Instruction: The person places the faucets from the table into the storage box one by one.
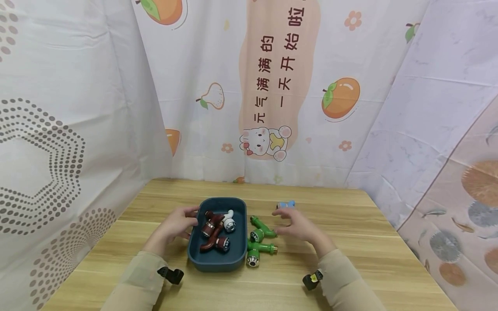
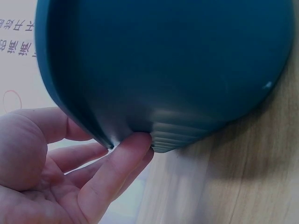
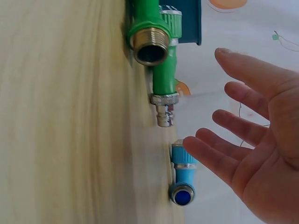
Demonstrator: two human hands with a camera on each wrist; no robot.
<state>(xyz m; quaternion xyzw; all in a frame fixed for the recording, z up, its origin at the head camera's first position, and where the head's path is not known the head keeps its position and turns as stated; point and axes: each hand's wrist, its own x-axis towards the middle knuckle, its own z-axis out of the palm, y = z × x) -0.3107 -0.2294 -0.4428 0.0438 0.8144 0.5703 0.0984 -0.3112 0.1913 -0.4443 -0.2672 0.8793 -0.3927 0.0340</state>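
My left hand (image 1: 177, 225) is at the left side of a dark teal plastic bin (image 1: 218, 262). In the left wrist view, the fingers (image 2: 133, 149) bend against the bin's outer wall (image 2: 187, 70), while the thumb passes behind its rim. Inside lie brown taps (image 1: 212, 244) and a white tap (image 1: 229, 222), with silvery knobs. My right hand (image 1: 297, 224) hovers with fingers spread and nothing in them. Just left of it, two green taps lie beside the bin, a farther one (image 1: 264, 229) and a nearer one (image 1: 256, 248). A blue tap (image 1: 285, 204) lies beyond the fingertips.
Everything stands on a wood-grain table (image 1: 272, 289). A printed curtain (image 1: 218, 129) with fruit and a cartoon rabbit hangs behind its far edge, with more cloth at both sides. Small black cameras (image 1: 171, 275) are strapped at both wrists.
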